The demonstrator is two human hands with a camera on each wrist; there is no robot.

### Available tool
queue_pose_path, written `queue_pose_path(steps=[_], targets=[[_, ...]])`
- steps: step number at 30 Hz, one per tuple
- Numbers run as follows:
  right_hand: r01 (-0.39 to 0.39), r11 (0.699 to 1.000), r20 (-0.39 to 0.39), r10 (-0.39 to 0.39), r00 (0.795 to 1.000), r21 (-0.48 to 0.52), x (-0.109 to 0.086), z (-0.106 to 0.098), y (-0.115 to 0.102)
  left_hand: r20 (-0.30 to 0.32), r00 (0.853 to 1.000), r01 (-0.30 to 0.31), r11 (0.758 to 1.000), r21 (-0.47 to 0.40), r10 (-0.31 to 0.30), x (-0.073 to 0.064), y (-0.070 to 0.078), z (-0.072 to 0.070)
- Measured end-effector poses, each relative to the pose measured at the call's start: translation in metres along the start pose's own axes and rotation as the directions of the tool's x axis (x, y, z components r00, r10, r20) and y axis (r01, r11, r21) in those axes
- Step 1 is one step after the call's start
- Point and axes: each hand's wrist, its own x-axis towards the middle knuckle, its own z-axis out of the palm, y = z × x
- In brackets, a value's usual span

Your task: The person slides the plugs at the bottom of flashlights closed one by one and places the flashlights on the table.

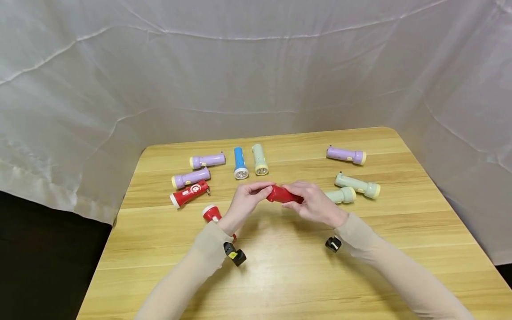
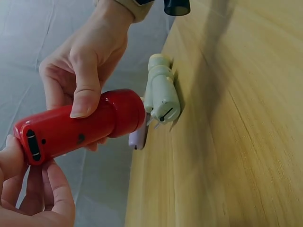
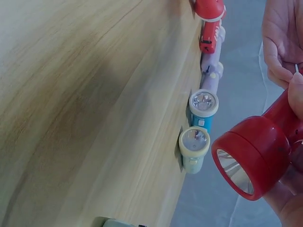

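A red flashlight [image 1: 280, 194] is held up above the table between both hands. My right hand [image 1: 316, 204] grips its body from the side, the thumb lying along the barrel in the left wrist view. At the tail end my left hand [image 1: 245, 202] pinches with thumb and curled fingers. That tail [image 2: 32, 146] has a dark slot in it. In the right wrist view the flashlight's lens head [image 3: 251, 156] points down towards the table. A thin pale sliver [image 3: 297, 68] shows by the left fingertips. Another red flashlight [image 1: 211, 213] lies partly hidden under the left wrist.
Left on the wooden table [image 1: 280, 275] lie a red flashlight [image 1: 190, 194] and two purple flashlights [image 1: 208, 161]. Blue [image 1: 240, 162] and pale green [image 1: 260, 159] ones lie at the back. On the right are a purple flashlight [image 1: 346, 155] and two green ones [image 1: 357, 185]. Grey cloth [image 1: 256, 89] hangs behind.
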Motion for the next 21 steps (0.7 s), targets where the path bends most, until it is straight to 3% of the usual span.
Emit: queue_pose_path(steps=[8,16,21], targets=[[-0.006,0.999,-0.005,0.006,1.0,-0.039,0.0031,0.0002,-0.0047,0.009,1.0,-0.015,1.0,-0.006,0.015,0.0014,0.0028,-0.0024],[-0.106,0.993,0.047,0.108,0.993,-0.051,0.0027,0.0014,-0.0088,0.012,0.998,-0.067,0.998,0.021,0.067,0.0022,-0.0004,-0.0026],[-0.125,0.992,0.068,0.126,0.99,-0.016,0.003,0.004,-0.0075,0.021,0.995,-0.094,0.995,0.044,0.093,0.0009,-0.003,-0.0045]])
